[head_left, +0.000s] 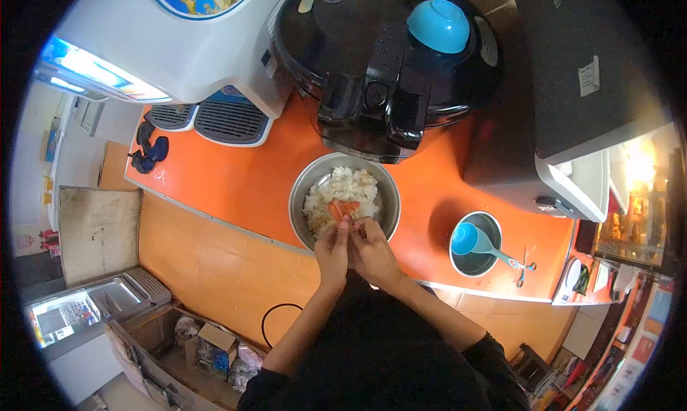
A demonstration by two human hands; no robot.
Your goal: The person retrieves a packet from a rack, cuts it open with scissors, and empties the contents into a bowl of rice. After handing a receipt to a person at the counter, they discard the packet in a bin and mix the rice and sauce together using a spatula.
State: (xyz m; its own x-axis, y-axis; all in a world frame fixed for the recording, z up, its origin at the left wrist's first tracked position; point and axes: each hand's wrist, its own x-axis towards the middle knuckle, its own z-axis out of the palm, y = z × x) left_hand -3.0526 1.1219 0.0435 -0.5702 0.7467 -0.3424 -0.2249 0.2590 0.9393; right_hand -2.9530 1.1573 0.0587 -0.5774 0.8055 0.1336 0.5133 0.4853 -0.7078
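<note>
A round metal bowl [391, 200] with white rice [346, 184] in it stands on the orange counter [243, 171]. Over the bowl's near side, my left hand [333, 253] and my right hand [373, 250] are side by side, fingers pinched together. Between their fingertips is an orange-red piece of food [343, 208], just above the rice. Both hands hold this piece, with the thumbs toward each other.
Behind the bowl is a large black cooker [351, 46] with a blue bowl [439, 26] on its lid. Right of the rice stands a metal pot [476, 269] holding a blue ladle [469, 241], near scissors [524, 267]. A white machine [215, 60] is at the left.
</note>
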